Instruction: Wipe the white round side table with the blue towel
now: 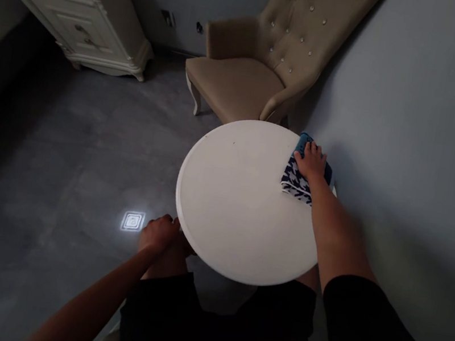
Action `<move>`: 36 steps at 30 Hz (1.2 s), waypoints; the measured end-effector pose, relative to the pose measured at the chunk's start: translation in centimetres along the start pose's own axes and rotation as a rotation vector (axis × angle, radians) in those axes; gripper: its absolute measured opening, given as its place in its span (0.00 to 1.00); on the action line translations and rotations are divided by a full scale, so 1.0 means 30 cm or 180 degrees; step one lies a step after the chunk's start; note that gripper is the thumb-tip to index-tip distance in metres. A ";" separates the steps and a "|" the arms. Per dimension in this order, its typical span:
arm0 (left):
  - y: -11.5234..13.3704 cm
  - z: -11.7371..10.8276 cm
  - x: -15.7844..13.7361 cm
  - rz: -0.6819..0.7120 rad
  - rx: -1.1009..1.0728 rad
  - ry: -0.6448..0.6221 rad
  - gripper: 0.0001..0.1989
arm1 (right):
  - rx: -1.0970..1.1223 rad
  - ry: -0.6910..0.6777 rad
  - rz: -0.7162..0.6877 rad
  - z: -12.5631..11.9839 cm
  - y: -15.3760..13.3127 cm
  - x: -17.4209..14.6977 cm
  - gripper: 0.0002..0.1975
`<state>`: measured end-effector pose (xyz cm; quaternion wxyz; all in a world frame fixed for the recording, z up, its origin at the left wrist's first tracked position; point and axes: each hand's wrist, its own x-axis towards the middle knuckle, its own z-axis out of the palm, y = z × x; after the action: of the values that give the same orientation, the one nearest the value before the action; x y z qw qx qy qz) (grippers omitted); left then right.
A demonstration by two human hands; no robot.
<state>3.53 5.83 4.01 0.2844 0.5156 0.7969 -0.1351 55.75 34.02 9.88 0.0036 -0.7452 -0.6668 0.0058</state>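
Observation:
A folded cloth point(296, 175) lies on the right side of a round white table point(244, 196). It has a dark blue and white houndstooth pattern, with a teal part at its far end. From above, my right hand point(312, 162) presses down on the cloth, its fingers bent over the teal part and its thumb to the left. My left hand point(160, 233) rests on my left knee, close beside the table's rim. Its fingers are curled in, and the palm side is hidden.
Beyond the table stands a beige armchair point(237, 82) with a buttoned back. A white chest of drawers point(81, 26) is at the far left. The grey wall point(422, 138) runs close along the right. A bright square light patch point(133, 221) shows on the floor.

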 end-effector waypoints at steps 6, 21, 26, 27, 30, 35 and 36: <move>0.006 -0.008 -0.010 -0.0010 -0.0025 0.0062 0.35 | -0.0124 -0.0150 -0.0051 -0.012 -0.007 -0.095 0.45; 0.000 0.021 -0.057 0.0287 -0.0162 0.0232 0.32 | 0.0166 0.0064 -0.0631 0.041 -0.167 -1.155 0.46; -0.014 0.024 -0.052 0.0207 -0.0140 0.0237 0.30 | 0.0255 0.0139 -0.0708 0.065 -0.207 -1.317 0.51; -0.015 0.024 -0.050 0.0191 -0.0129 0.0234 0.30 | 0.0248 0.0109 -0.0715 0.062 -0.206 -1.307 0.51; -0.015 0.025 -0.041 0.0175 -0.0096 0.0189 0.31 | 0.0204 -0.0041 -0.0700 0.040 -0.191 -1.202 0.49; -0.015 0.031 -0.017 0.0190 -0.0101 0.0133 0.33 | 0.0079 -0.0207 -0.0543 -0.004 -0.161 -0.868 0.44; -0.015 0.032 -0.012 0.0181 -0.0101 0.0119 0.34 | 0.0064 -0.0216 -0.0485 -0.009 -0.156 -0.790 0.44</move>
<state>3.53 4.87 3.41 0.2814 0.5359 0.7891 -0.1046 48.49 10.99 10.32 -0.0111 -0.6916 -0.7212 0.0374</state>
